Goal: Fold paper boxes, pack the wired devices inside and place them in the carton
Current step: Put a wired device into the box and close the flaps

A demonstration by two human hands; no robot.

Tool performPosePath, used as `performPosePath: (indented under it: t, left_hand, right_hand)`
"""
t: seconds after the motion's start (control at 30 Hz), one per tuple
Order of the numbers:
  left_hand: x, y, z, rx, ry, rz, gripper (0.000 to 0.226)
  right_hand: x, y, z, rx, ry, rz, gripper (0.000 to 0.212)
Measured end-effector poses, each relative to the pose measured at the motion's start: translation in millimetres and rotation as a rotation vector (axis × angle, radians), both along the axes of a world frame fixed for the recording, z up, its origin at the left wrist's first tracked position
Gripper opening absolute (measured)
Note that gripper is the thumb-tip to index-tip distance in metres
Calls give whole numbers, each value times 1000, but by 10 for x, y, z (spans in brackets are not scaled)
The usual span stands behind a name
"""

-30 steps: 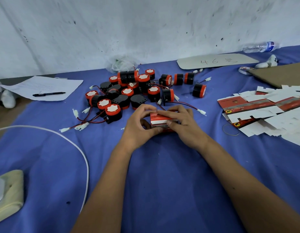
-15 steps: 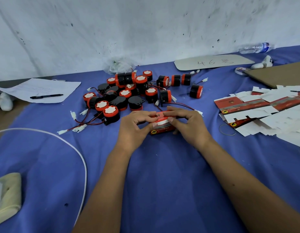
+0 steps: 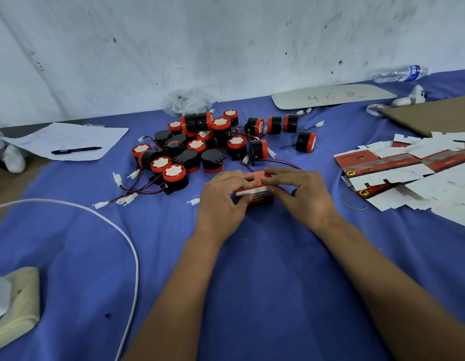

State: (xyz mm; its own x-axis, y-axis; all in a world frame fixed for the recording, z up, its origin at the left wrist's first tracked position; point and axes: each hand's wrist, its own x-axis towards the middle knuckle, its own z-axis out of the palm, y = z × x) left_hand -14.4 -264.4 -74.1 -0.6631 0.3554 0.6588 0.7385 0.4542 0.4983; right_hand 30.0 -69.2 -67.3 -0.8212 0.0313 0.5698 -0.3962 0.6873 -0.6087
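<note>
1. We judge the step in hand to be the closing of one paper box: the red and white box sits on the blue-covered bench, just in front of the pile of wired devices.
2. Our left hand grips the left end of the box, its fingers curled over the top edge and its thumb against the near face.
3. Our right hand holds the right end, its fingertips pressing down on the red top flap.
4. The box lies between the two hands and touches both. We cannot tell whether a device is already inside it.
5. The next move probably calls for tucking the top flap fully home while the left hand keeps the box square, then moving the closed box to the carton, whose brown cardboard edge shows at far right.
6. Further flat box blanks lie well apart to the right, beside a rubber band.
7. Red and black leads from the pile run close behind the box. We judge that a trailing lead may snag when the box is lifted.
</note>
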Motion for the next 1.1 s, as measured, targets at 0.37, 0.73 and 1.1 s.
performPosePath:
  t: [0.37, 0.73, 1.1]
  left_hand:
    - [-36, 94, 23, 37, -254, -108, 13]
    - [-32, -78, 11, 314, -419, -75, 25]
    - [-96, -71, -10, 325, -539, -157, 41]
  right_hand:
    - [-18, 68, 29, 261, 81, 104, 22]
    - [-131, -160, 140, 126, -27, 58, 10]
    - [-166, -99, 309, 210, -113, 232, 29]
